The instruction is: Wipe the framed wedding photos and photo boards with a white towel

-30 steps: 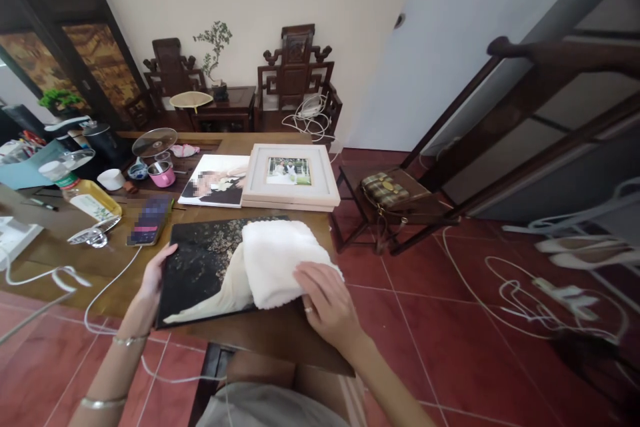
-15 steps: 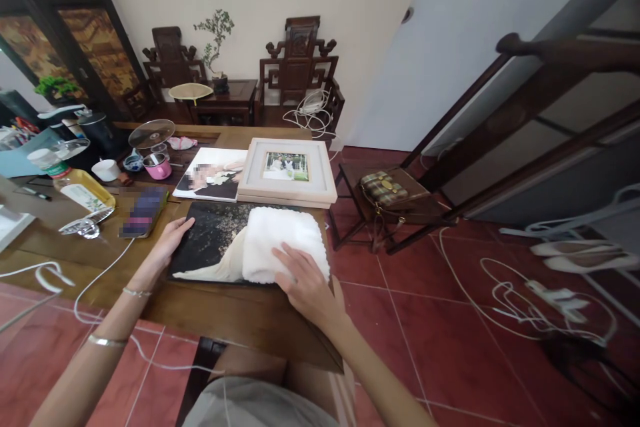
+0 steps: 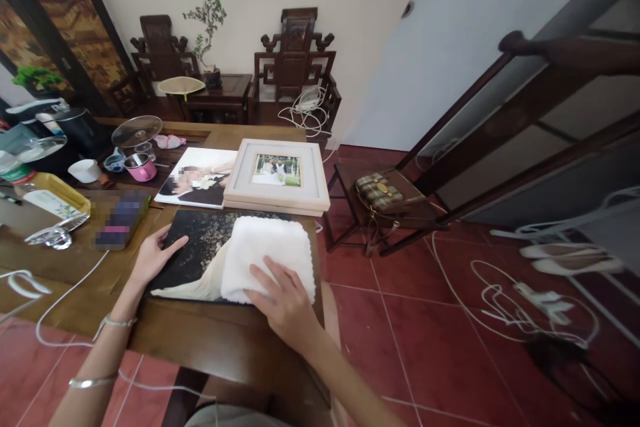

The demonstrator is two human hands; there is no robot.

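A dark photo print [image 3: 200,250] lies flat on the wooden table [image 3: 210,340] in front of me. A white folded towel [image 3: 270,250] rests on its right half. My right hand [image 3: 283,300] lies flat on the towel's near edge, fingers spread and pressing down. My left hand [image 3: 153,255] rests open on the print's left edge, fingers stretched over its corner. Behind the print sit a light wooden picture frame [image 3: 277,173] and another photo print [image 3: 197,177].
A phone [image 3: 117,223] with a white cable lies left of the print, by a yellow tray [image 3: 53,197], a pink cup [image 3: 141,167] and bowls. A stool with a plaid bag [image 3: 383,190] stands right of the table. Cables [image 3: 515,293] lie on the red tiled floor.
The print went from tilted over the table's edge to lying flat on it. My right hand slid left along the towel's near edge, and my left hand moved onto the print's corner.
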